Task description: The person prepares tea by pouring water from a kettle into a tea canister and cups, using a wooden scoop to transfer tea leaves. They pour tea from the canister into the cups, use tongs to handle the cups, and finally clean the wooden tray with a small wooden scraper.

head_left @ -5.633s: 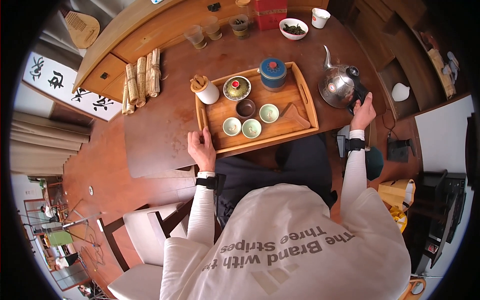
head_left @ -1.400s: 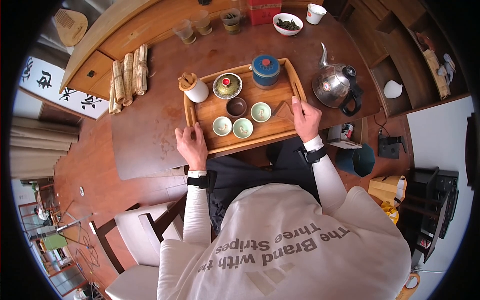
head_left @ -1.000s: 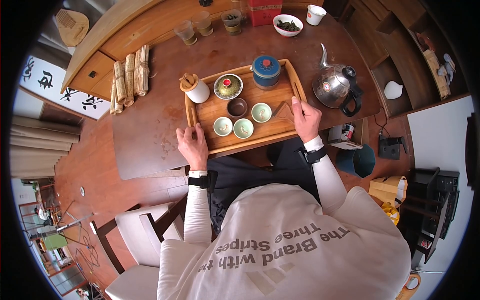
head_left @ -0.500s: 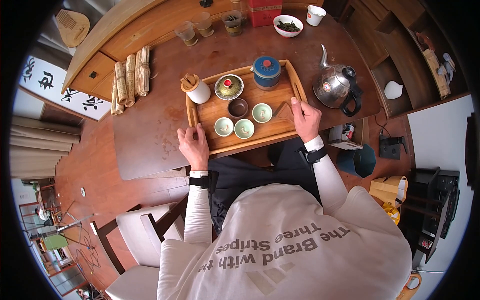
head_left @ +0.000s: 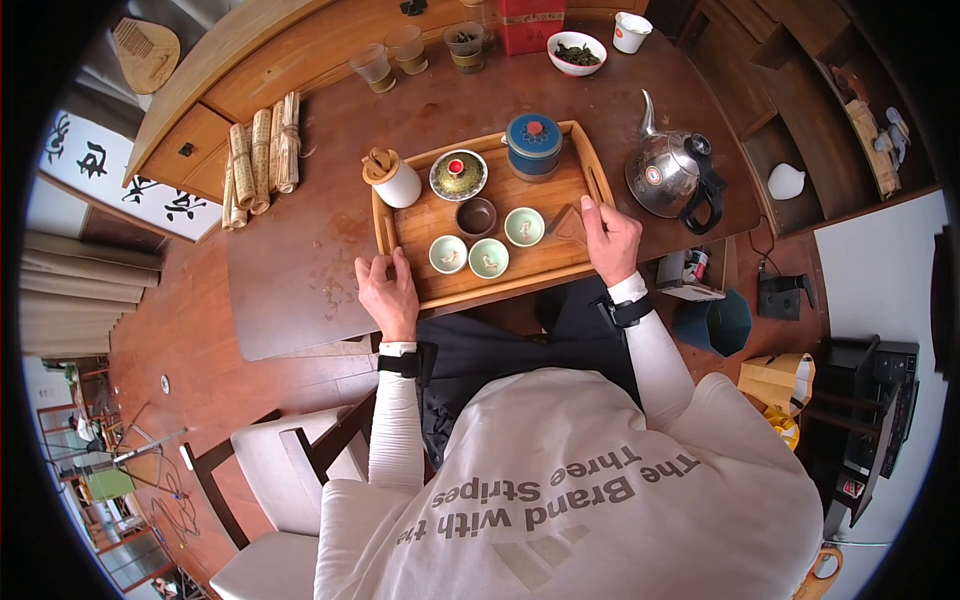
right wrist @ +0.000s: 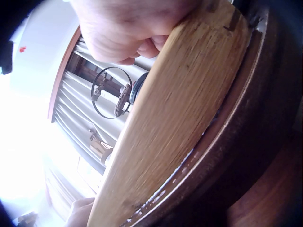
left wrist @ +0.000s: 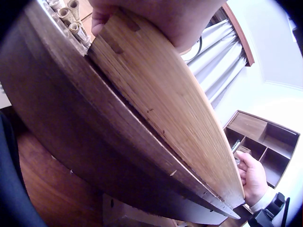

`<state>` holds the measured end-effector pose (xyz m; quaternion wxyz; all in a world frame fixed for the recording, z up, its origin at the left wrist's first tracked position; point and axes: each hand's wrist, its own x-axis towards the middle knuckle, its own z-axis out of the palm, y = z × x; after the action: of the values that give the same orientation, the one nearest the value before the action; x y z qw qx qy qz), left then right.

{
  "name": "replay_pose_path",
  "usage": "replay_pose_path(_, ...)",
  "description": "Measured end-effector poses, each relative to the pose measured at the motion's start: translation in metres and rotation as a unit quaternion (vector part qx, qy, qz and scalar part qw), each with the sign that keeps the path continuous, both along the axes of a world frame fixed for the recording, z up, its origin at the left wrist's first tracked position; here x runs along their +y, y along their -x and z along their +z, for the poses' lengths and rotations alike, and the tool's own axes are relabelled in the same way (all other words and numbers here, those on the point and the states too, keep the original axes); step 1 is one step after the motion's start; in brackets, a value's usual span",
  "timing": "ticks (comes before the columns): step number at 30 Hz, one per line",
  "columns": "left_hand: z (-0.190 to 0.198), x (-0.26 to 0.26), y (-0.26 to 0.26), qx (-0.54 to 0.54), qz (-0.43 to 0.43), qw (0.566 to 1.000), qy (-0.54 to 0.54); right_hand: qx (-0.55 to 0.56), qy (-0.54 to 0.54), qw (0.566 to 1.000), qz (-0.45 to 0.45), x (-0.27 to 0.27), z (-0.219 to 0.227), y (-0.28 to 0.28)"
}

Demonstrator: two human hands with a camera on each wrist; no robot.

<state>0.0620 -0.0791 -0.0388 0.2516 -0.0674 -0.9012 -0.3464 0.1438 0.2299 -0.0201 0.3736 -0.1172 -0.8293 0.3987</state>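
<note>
A wooden tray (head_left: 555,195) laden with tea ware sits at the center of the frame, by the near edge of a brown tabletop (head_left: 300,250). The left hand (head_left: 388,290) grips the tray's lower-left corner, while the right hand (head_left: 612,240) holds the lower part of its right end; the two hands are well apart, facing each other across the load. Blurred wrist views leave it hard to tell whether the base lies flat or is slightly raised.

Empty, the tray would probably feel stiff and fairly light; loaded, it is likely heavier toward the top, where the blue lidded pot (head_left: 533,140) stands. The ware looks fragile and could well slide on the smooth floor if the tray tips, so the opposite end walls, taken evenly and kept level, seem the best hold.

Honey-colored and clearly grained, the tray has low walls, with darker joints at its lower-left corner and a slot in its right end. It carries three pale green cups (head_left: 489,258), a small dark cup (head_left: 476,216), a domed, patterned bowl (head_left: 459,180) with a red knob, a white holder (head_left: 400,187) of wooden tools at upper left, and a flat brown piece (head_left: 568,226) beside the right hand.
</note>
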Motion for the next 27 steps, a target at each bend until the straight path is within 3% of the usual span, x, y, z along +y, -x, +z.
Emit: replay_pose_path(27, -0.0012, -0.0007, 0.0, -0.005, 0.001, 1.0, -0.004, -0.011, -0.005, 1.0, -0.002, 0.0004, 0.0007, -0.0005)
